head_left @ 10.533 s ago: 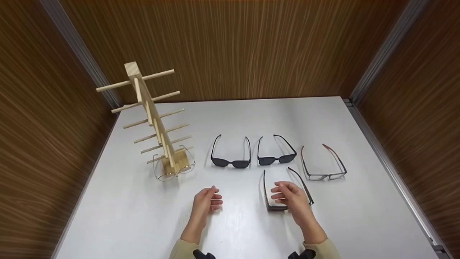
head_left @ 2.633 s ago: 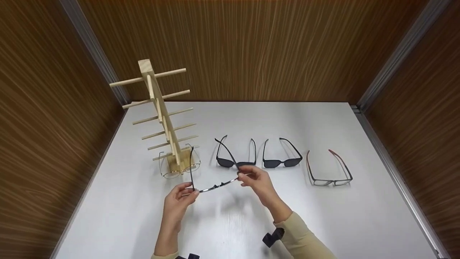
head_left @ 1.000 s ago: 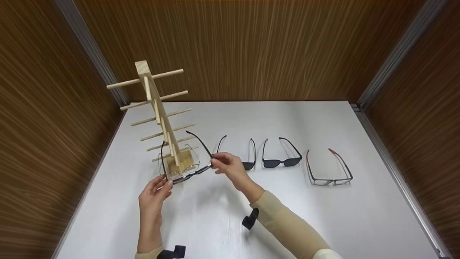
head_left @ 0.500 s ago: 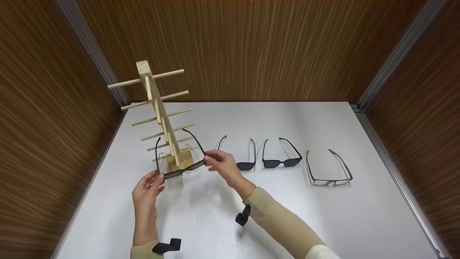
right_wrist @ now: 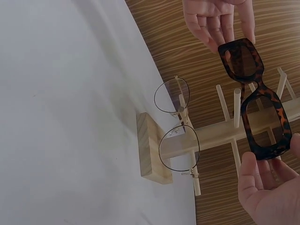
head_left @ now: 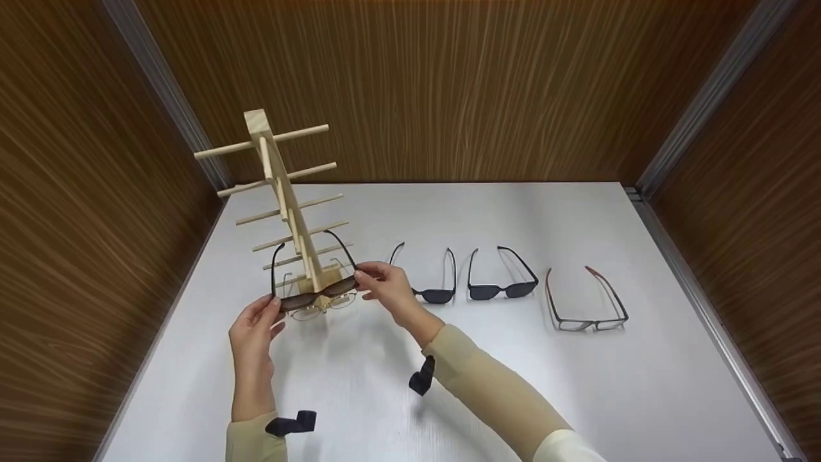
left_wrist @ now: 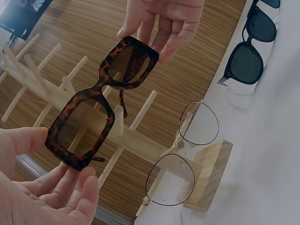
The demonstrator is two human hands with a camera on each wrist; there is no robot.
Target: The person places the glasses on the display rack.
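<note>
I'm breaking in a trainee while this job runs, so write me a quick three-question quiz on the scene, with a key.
1. True or false: only the left hand holds the tortoiseshell sunglasses.
2. The thin-rimmed glasses on the wooden stand have lenses that are: A square; B triangular; C round.
3. How many pairs lie on the white table?

Key: 1. False; the right hand holds them too. 2. C. 3. Three: two black sunglasses and one red-armed pair.
</note>
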